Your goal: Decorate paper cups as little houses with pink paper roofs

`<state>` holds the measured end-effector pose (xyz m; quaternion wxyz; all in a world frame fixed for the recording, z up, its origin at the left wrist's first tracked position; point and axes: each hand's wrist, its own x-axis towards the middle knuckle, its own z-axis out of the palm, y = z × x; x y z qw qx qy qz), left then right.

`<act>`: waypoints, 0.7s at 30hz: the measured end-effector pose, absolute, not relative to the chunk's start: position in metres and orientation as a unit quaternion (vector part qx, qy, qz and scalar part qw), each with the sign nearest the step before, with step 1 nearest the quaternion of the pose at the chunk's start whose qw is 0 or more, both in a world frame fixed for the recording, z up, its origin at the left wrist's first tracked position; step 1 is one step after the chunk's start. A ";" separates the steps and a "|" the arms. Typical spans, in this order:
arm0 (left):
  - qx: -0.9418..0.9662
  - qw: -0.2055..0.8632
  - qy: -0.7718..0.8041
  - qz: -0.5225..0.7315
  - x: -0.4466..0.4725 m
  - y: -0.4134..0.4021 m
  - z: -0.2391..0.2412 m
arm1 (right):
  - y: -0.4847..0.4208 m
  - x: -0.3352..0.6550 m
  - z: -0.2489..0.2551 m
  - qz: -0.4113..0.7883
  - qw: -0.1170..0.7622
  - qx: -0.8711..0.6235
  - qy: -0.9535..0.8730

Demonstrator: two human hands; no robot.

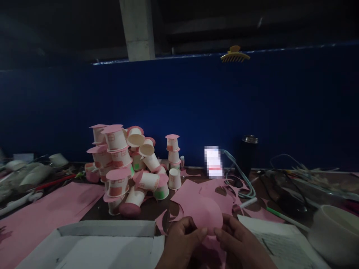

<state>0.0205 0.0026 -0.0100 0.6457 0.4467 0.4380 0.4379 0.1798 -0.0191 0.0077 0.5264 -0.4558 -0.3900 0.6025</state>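
A round pink paper is held upright over the table, between the two hands. The fingers of the left hand are pinched on its lower left edge, and those of the right hand on its lower right edge. Just behind the round paper lie pink cut sheets. To its left are many paper cups with pink tops, and nearer, a white tray. To its right lies a written page. Behind it, farther away, stands a blurred bright screen.
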 end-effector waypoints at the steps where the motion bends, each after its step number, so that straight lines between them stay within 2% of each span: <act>1: 0.446 0.650 0.430 0.440 0.022 0.002 -0.011 | -0.019 0.181 0.007 0.601 0.525 -0.458 -0.391; 6: 0.476 0.655 0.401 0.427 0.024 0.000 -0.007 | -0.023 0.179 0.017 0.620 0.550 -0.437 -0.348; 11: 0.572 0.502 0.519 0.391 0.022 -0.004 0.004 | -0.028 0.180 0.029 0.633 0.591 -0.409 -0.287; 14: 0.618 0.421 0.533 0.397 0.022 -0.005 0.007 | -0.025 0.185 0.028 0.626 0.617 -0.400 -0.260; 21: 0.642 0.370 0.518 0.427 0.017 -0.002 0.000 | -0.017 0.195 0.019 0.665 0.616 -0.376 -0.191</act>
